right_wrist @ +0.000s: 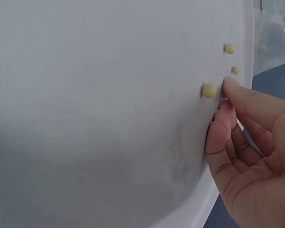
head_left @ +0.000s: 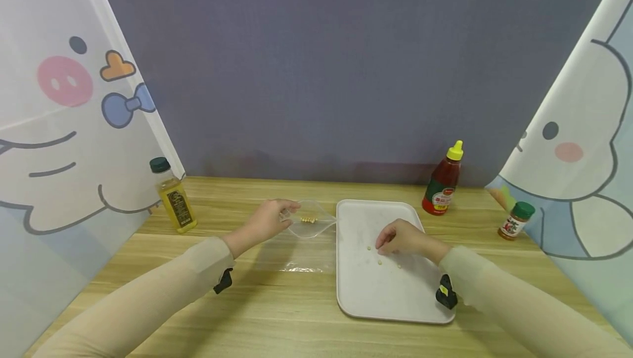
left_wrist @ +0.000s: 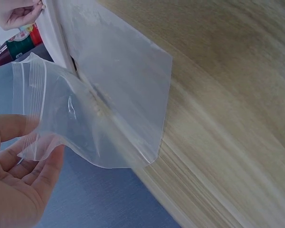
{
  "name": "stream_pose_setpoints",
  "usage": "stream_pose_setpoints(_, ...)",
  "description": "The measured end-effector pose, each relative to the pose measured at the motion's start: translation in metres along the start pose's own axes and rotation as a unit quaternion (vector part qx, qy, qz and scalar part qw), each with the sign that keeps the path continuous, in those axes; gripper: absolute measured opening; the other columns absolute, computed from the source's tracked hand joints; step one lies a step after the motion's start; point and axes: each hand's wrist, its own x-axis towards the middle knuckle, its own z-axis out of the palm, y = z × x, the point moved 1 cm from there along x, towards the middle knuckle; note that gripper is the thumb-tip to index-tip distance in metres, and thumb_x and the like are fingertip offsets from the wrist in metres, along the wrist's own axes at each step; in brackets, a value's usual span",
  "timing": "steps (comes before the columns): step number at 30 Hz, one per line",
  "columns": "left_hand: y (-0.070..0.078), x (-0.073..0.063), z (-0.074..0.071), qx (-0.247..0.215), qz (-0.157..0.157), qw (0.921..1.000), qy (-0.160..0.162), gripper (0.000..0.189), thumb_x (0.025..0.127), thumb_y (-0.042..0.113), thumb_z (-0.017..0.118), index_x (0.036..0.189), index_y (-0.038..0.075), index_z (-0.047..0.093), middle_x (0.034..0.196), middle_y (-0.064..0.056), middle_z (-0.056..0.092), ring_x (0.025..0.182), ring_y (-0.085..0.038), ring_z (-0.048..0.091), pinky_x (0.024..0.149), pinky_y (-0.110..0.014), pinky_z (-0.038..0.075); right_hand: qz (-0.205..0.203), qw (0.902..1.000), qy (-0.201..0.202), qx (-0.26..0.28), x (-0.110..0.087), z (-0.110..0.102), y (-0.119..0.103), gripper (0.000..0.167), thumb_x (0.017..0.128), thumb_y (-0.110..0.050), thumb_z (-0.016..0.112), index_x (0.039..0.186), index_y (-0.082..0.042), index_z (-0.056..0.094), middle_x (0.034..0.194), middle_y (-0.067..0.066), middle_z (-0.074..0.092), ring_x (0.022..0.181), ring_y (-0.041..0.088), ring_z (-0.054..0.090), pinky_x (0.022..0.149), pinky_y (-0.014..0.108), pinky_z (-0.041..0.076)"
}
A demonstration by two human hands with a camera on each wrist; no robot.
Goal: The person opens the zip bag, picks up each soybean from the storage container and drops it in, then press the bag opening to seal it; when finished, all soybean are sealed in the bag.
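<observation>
At the mouth of a clear zip bag [left_wrist: 80, 128], my left hand [head_left: 269, 219] pinches the rim between thumb and fingers, and the bag gapes. Several pale yellow soybeans [head_left: 309, 219] show through it in the head view. My right hand [head_left: 403, 237] is low over the white tray [head_left: 366, 297], its fingertips down at the surface and thumb close to the forefinger. I cannot tell whether a bean is between them. Loose on the tray by these fingertips lie a large-looking soybean [right_wrist: 209, 90], another soybean [right_wrist: 229, 48] and a smaller-looking soybean [right_wrist: 235, 70].
An oil bottle [head_left: 176, 201] with a dark green cap stands at the left. Behind the tray's right corner is a red sauce bottle [head_left: 442, 182] with a yellow tip. A small green-capped spice jar [head_left: 516, 221] stands farther right. A grey panel [head_left: 316, 72] closes off the back.
</observation>
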Motion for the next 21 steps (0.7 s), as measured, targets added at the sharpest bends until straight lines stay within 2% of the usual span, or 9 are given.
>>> stream_pose_setpoints(5, 0.0, 0.0, 0.0, -0.004, 0.002, 1.0, 0.001, 0.042, 0.084, 0.002, 0.072, 0.125, 0.003, 0.064, 0.113, -0.011, 0.07, 0.097, -0.026, 0.066, 0.085, -0.038, 0.058, -0.003, 1.0, 0.003, 0.001, 0.001, -0.003, 0.002, 0.006, 0.08, -0.009, 0.077, 0.082, -0.006, 0.073, 0.068, -0.002, 0.064, 0.062, 0.011, 0.052, 0.056, 0.023, 0.046)
stream_pose_setpoints(11, 0.0, 0.0, 0.002, -0.01, 0.002, 0.9999, -0.001, 0.04, 0.084, 0.001, 0.071, 0.123, 0.004, 0.064, 0.113, -0.011, 0.07, 0.098, -0.026, 0.066, 0.085, -0.037, 0.058, -0.003, 0.999, 0.003, 0.045, 0.003, -0.01, -0.005, 0.008, 0.083, -0.007, 0.074, 0.088, -0.001, 0.072, 0.073, 0.002, 0.068, 0.063, 0.013, 0.058, 0.06, 0.029, 0.054)
stream_pose_setpoints(15, 0.0, 0.0, 0.002, -0.01, 0.005, 0.9999, 0.002, 0.04, 0.084, 0.001, 0.072, 0.123, 0.004, 0.064, 0.112, -0.011, 0.07, 0.098, -0.026, 0.067, 0.085, -0.037, 0.058, -0.023, 0.9967, 0.009, 0.077, 0.008, -0.016, -0.018, 0.018, 0.085, -0.008, 0.072, 0.097, 0.005, 0.071, 0.08, 0.005, 0.072, 0.068, 0.012, 0.062, 0.07, 0.036, 0.059)
stream_pose_setpoints(21, 0.001, 0.001, 0.0, -0.007, 0.004, 1.0, 0.004, 0.041, 0.083, 0.001, 0.072, 0.124, 0.004, 0.064, 0.112, -0.011, 0.071, 0.097, -0.026, 0.067, 0.084, -0.037, 0.058, -0.023, 0.9946, 0.006, 0.101, 0.017, -0.018, -0.044, 0.028, 0.088, -0.017, 0.071, 0.107, 0.004, 0.069, 0.092, 0.008, 0.074, 0.075, 0.013, 0.065, 0.085, 0.043, 0.058)
